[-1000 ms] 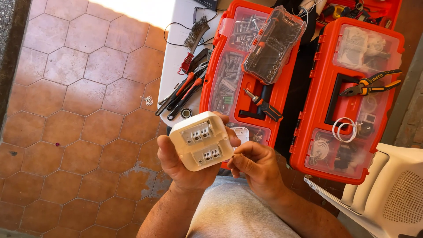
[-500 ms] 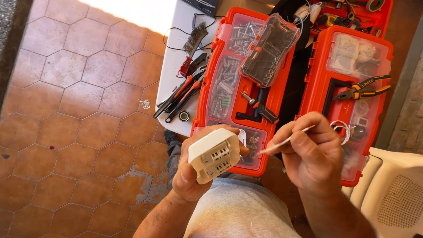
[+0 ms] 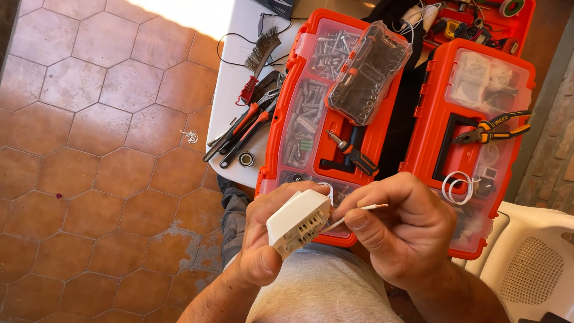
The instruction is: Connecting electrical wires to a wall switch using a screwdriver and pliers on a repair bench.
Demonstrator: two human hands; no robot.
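Over tiled floor, left hand grips socket box; right hand apparently pinches wire beside it

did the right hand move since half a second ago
Yes: the right hand with its white wire came in from the right toolbox to the socket box.

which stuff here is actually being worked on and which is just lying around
In hand:
- white socket box, gripped in the left hand
- thin white wire, pinched in the right hand, its end at the box

Lying about:
- two red toolboxes
- clear bit case
- pliers on the right toolbox
- wire brush
- red-handled pliers on the white table
- white plastic chair
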